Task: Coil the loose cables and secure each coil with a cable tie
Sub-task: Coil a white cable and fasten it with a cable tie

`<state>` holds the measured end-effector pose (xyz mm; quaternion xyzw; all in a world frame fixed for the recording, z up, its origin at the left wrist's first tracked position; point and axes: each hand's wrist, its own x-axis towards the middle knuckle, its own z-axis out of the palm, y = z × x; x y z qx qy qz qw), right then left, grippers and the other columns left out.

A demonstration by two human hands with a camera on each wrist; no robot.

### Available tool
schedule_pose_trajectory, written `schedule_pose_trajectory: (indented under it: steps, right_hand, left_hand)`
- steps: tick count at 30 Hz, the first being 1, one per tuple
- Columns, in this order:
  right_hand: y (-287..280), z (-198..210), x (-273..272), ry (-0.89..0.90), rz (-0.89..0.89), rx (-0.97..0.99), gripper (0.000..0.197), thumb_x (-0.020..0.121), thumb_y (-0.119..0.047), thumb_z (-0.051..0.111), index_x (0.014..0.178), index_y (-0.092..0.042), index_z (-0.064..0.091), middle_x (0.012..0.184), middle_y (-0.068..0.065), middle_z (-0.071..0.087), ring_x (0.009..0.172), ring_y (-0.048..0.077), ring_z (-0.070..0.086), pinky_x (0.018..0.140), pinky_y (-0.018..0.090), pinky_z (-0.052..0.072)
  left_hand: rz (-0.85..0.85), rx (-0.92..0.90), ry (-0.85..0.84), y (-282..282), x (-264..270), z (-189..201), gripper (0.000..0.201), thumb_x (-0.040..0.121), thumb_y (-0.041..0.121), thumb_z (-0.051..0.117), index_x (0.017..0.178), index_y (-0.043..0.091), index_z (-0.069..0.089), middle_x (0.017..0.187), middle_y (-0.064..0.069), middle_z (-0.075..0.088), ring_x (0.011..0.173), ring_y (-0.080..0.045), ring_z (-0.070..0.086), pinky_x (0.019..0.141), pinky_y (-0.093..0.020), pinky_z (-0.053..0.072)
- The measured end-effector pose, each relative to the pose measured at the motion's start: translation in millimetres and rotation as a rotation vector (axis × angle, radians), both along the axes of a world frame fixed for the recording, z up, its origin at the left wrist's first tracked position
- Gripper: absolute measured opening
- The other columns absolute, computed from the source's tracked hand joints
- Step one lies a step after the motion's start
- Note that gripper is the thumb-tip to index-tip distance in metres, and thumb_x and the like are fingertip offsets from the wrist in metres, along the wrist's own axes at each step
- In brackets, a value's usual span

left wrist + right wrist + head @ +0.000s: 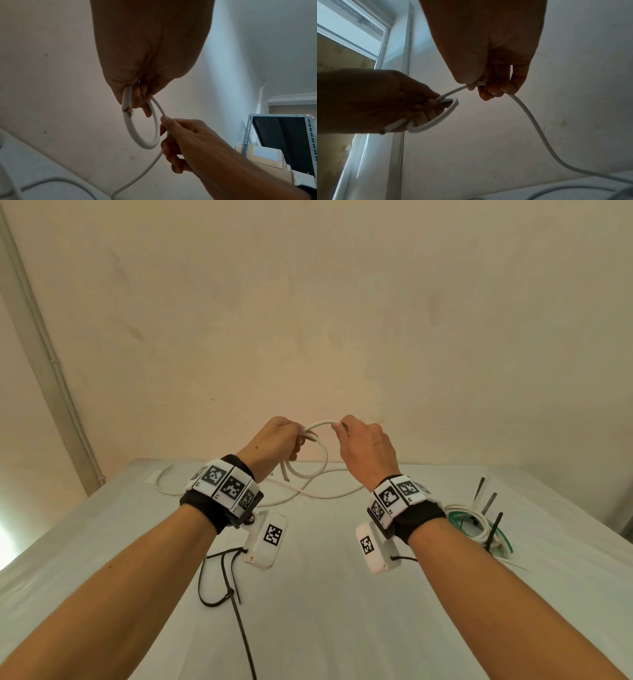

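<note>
We are coiling a thick white round cable [317, 453] above the white desk [325, 594]. Our left hand [274, 445] grips the first loop and the cut end; our right hand [363, 446] pinches the running length just beside it. The rest trails on the desk. Next, we judge, comes another loop laid into the left hand, then a black plastic cable tie [227, 587].
</note>
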<state>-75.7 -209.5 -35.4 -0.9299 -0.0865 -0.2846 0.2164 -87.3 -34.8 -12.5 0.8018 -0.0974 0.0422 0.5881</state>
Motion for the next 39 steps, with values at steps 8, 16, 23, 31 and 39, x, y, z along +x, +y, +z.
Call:
schedule_pose_trajectory:
  steps: [8,16,23,31,39]
  right_hand:
    - [1.6,-4.2,-2.8,0.290,0.286,0.276,0.037,0.106,-0.034,0.051,0.098,-0.010,0.078,0.081,0.007,0.061,0.082,0.023,0.057,0.072,0.036,0.040]
    - [16.2,1.7,-13.8,0.647,0.488,0.976,0.031,0.109,-0.023,0.043,0.100,-0.011,0.070,0.065,-0.004,0.054,0.065,0.014,0.056,0.077,0.034,0.044]
    - [24.5,12.3,-20.4,0.674,0.576,1.234,0.031,0.109,-0.025,0.047,0.080,-0.015,0.056,0.062,-0.006,0.034,0.058,0.010,0.032,0.061,0.025,0.028]
    - [24.0,28.0,-33.3,0.764,0.613,1.291,0.046,0.104,-0.050,0.052,0.067,-0.025,0.045,0.059,-0.008,0.030,0.054,0.010,0.029,0.063,0.029,0.035]
    - [26.2,28.5,-35.9,0.682,0.645,1.255,0.041,0.108,-0.044,0.047,0.074,-0.021,0.046,0.059,-0.005,0.031,0.052,0.011,0.037,0.057,0.027,0.030]
  left_hand:
    - [0.033,-0.025,-0.046,6.8,-0.4,-7.1,0.029,0.107,0.016,0.050,0.105,-0.004,0.071,0.075,0.000,0.045,0.063,-0.011,0.041,0.060,-0.023,0.040]
    - [0.010,0.024,-0.081,0.1,-4.5,-16.2,0.030,0.108,0.013,0.046,0.112,-0.002,0.070,0.085,-0.006,0.053,0.069,-0.013,0.045,0.063,-0.027,0.041]
    - [0.007,-0.320,0.177,-8.6,-15.8,-0.1,0.045,0.105,0.047,0.052,0.071,0.017,0.053,0.060,0.004,0.036,0.049,-0.011,0.031,0.045,-0.023,0.027]
    - [-0.001,-0.375,0.091,-11.9,-19.4,15.9,0.043,0.092,0.044,0.074,0.067,0.021,0.047,0.060,0.006,0.031,0.049,-0.011,0.026,0.042,-0.021,0.024]
    - [-0.036,-0.743,0.241,-19.5,-17.8,17.8,0.047,0.098,0.039,0.066,0.063,0.021,0.040,0.050,0.009,0.022,0.037,-0.008,0.018,0.032,-0.020,0.017]
